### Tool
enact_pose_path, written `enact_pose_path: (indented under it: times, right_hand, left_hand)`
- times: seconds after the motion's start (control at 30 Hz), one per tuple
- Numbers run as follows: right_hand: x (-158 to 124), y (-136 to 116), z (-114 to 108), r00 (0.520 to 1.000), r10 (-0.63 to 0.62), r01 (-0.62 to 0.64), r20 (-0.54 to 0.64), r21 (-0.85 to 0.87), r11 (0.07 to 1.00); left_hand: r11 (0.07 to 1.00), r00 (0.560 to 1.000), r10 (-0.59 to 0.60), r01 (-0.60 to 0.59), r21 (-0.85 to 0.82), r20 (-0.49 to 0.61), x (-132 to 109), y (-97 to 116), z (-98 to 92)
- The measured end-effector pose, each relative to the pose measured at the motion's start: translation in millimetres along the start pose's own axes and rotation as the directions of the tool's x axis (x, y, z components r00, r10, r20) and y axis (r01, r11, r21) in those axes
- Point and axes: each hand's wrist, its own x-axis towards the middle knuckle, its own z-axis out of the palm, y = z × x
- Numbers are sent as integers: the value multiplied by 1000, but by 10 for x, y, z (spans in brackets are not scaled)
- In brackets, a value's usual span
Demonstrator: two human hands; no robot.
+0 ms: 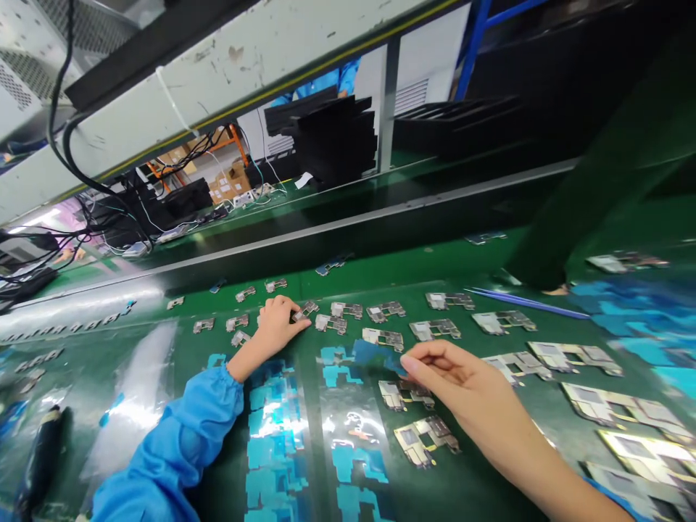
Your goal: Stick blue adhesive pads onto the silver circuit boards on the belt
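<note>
My left hand [277,322], in a blue sleeve, reaches to the back of the green mat with thumb and fingers closed on a small circuit board [307,310]. In front of me at centre right, my right hand [454,373] pinches a thin blue film piece [373,354] by its right end. That film hangs over the mat, close to another circuit board [383,338]. Below the hands lie clear sheets carrying cut blue film pieces [348,373]. A strip of more blue films [276,435] runs toward me, left of the right hand.
Several circuit boards [590,359] lie in rows across the right side. Blue tweezers [530,303] rest behind them. A black-handled tool [43,457] lies at the left. Black trays [334,141] stand beyond the bench ledge, where a blue-sleeved person is partly visible. Cables [68,145] hang upper left.
</note>
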Motion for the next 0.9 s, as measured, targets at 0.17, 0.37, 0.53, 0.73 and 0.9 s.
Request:
enact_pose_path:
  times: [0.17,0.37,0.53,0.73,0.9]
  right_hand:
    - [17,57,-29,998,-36,38,-49,26,999]
    - [-22,60,-27,997,-61,64,-40,98,993]
    - [-18,29,69,999,12,-14,47,50,999]
    - [-8,51,78,994,92,-89,56,-49,995]
    - [-29,87,48,975,187,-170,117,-140,975]
  left_hand:
    - [974,999,36,-38,-224,-16,-71,100,-80]
    - [560,967,86,151,-814,239,-735,645,197]
    - [68,926,40,372,-926,375,-992,871,322]
    - [-1,912,27,410,-912,410,-991,833,382]
    - [11,875,8,484,-875,484,-995,819,378]
